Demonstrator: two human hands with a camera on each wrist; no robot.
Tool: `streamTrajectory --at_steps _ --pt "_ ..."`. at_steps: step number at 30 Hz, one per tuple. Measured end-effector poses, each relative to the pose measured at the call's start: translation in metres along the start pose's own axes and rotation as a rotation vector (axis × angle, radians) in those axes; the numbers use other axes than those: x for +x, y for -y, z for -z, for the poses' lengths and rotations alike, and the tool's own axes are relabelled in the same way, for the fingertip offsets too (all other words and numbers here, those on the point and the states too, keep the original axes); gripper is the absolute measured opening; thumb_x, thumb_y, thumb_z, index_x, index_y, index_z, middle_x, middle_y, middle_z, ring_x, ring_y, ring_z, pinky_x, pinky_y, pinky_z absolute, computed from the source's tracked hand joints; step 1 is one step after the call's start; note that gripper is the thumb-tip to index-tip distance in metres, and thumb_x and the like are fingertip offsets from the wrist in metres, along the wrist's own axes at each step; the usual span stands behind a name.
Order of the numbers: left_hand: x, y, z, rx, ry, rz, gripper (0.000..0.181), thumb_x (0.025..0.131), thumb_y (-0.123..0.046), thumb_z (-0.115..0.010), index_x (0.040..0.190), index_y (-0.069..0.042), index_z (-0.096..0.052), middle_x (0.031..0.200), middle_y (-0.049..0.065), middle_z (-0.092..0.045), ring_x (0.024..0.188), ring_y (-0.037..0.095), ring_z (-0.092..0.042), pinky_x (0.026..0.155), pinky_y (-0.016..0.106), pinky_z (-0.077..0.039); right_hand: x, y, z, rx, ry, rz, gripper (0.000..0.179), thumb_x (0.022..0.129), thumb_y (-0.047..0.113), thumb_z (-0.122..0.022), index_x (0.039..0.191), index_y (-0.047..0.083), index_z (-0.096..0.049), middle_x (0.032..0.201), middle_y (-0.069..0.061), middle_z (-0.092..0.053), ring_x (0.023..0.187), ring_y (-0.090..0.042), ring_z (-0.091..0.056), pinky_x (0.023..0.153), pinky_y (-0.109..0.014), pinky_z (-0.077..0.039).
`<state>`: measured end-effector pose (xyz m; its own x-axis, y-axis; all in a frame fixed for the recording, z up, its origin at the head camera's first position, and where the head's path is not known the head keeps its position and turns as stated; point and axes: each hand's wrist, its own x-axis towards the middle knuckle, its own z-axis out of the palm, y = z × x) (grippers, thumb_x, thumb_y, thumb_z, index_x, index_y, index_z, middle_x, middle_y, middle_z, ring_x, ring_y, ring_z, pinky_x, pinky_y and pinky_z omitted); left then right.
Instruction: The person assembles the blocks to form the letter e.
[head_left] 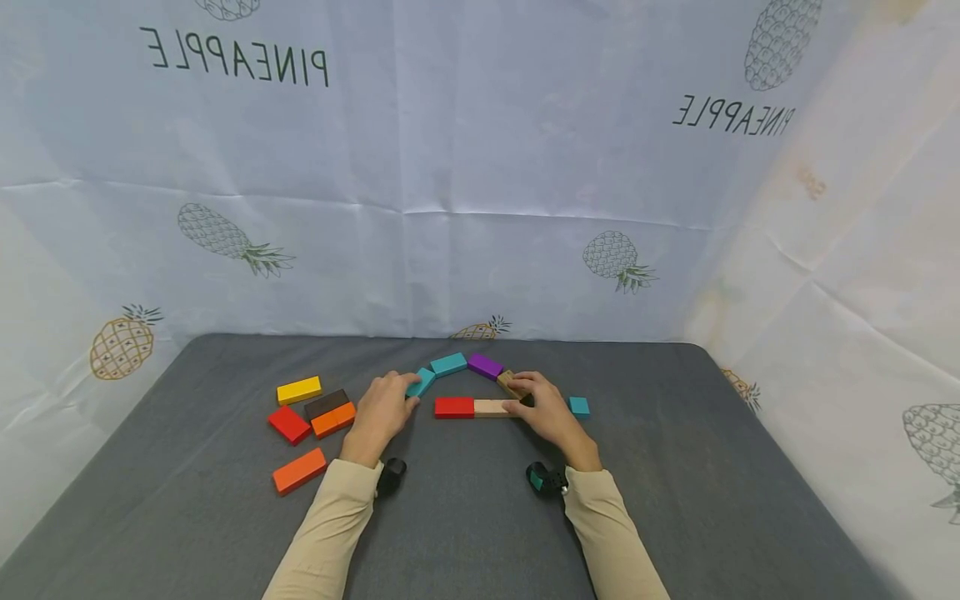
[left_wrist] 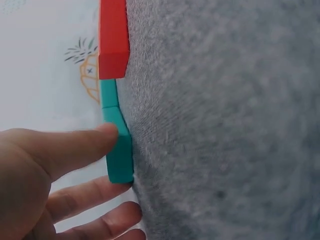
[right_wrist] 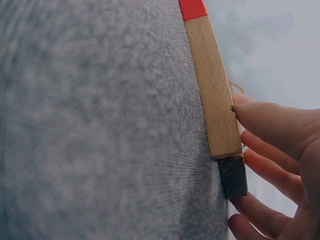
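Observation:
My left hand (head_left: pixel 385 410) pinches a teal block (left_wrist: pixel 119 150), thumb on its near face and fingers behind its end. This block is the left end of a curved line; another teal block (head_left: pixel 448 364), a purple block (head_left: pixel 485 366) and a brown wooden block (head_left: pixel 507 380) follow to the right. At the curve's right end my right hand (head_left: pixel 547 410) curls round a black block (right_wrist: pixel 233 177), its thumb at the upper edge of a light wooden block (right_wrist: pixel 212 85). A red block (head_left: pixel 453 407) lies end to end with that wooden block, in front of the curve.
Left of the left hand lie a yellow block (head_left: pixel 299 391), a dark brown block (head_left: pixel 326 404), a red block (head_left: pixel 289 425) and two orange blocks (head_left: pixel 300 471). Another teal block (head_left: pixel 578 407) sits right of the right hand. A pineapple-print cloth (head_left: pixel 480 167) hangs behind the grey table (head_left: pixel 465 533).

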<state>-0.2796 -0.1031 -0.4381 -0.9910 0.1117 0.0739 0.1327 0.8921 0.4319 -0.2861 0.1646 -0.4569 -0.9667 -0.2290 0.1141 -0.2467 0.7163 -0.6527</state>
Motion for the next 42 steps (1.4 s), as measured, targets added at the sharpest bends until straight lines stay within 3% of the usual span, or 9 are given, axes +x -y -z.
streamTrajectory --at_steps 6,10,13,19,27,37,42 --pt "-0.001 0.002 0.010 -0.053 0.004 0.011 0.045 0.094 -0.014 -0.069 0.137 -0.009 -0.059 0.126 0.022 -0.061 0.102 0.034 -0.061 0.080 0.046 -0.053 0.000 0.000 0.002 0.006 -0.005 0.001 0.041 0.093 0.020 -0.070 0.130 0.004 -0.064 0.141 -0.014 -0.053 0.133 -0.038 -0.047 0.107 -0.057 -0.040" --pt "-0.003 0.007 0.019 -0.064 0.009 0.031 0.047 0.095 -0.015 -0.068 0.140 -0.009 -0.057 0.133 0.023 -0.058 0.103 0.036 -0.062 0.072 0.043 -0.054 0.000 0.001 0.002 0.010 0.001 -0.002 0.041 0.093 0.020 -0.070 0.131 0.003 -0.064 0.142 -0.015 -0.052 0.133 -0.038 -0.047 0.107 -0.057 -0.040" --pt "-0.005 0.011 0.025 -0.065 0.001 0.037 0.047 0.095 -0.015 -0.067 0.140 -0.008 -0.056 0.135 0.023 -0.057 0.103 0.037 -0.062 0.068 0.042 -0.053 -0.001 0.002 0.001 0.017 0.010 -0.007 0.042 0.094 0.020 -0.070 0.131 0.003 -0.063 0.142 -0.015 -0.052 0.134 -0.038 -0.047 0.107 -0.057 -0.040" --pt "-0.010 0.011 0.030 -0.069 0.001 0.056 0.046 0.095 -0.015 -0.068 0.139 -0.008 -0.057 0.135 0.023 -0.058 0.107 0.037 -0.062 0.074 0.047 -0.055 -0.001 0.000 -0.001 0.013 0.002 -0.005 0.041 0.093 0.020 -0.070 0.131 0.004 -0.064 0.141 -0.015 -0.052 0.133 -0.038 -0.047 0.107 -0.057 -0.041" --pt "-0.023 0.018 0.037 -0.022 0.004 0.073 0.043 0.092 -0.016 -0.071 0.133 -0.009 -0.062 0.126 0.020 -0.063 0.088 0.028 -0.061 0.059 0.036 -0.050 0.000 0.000 -0.001 0.013 0.000 -0.013 0.041 0.093 0.019 -0.070 0.130 0.004 -0.064 0.141 -0.015 -0.053 0.133 -0.038 -0.048 0.107 -0.057 -0.040" --pt "-0.042 0.034 0.045 -0.028 0.042 0.000 0.042 0.091 -0.015 -0.071 0.131 -0.005 -0.063 0.120 0.022 -0.063 0.086 0.026 -0.059 0.071 0.043 -0.053 0.001 0.000 0.000 0.008 -0.001 -0.016 0.041 0.093 0.020 -0.071 0.130 0.004 -0.065 0.141 -0.014 -0.053 0.132 -0.037 -0.048 0.107 -0.056 -0.041" --pt "-0.052 0.044 0.050 -0.032 0.104 -0.084 0.043 0.091 -0.016 -0.071 0.132 -0.006 -0.062 0.126 0.022 -0.060 0.106 0.037 -0.056 0.087 0.053 -0.051 0.000 -0.001 0.000 0.007 0.004 -0.019 0.041 0.093 0.021 -0.070 0.130 0.005 -0.064 0.141 -0.013 -0.053 0.132 -0.036 -0.049 0.107 -0.056 -0.041"
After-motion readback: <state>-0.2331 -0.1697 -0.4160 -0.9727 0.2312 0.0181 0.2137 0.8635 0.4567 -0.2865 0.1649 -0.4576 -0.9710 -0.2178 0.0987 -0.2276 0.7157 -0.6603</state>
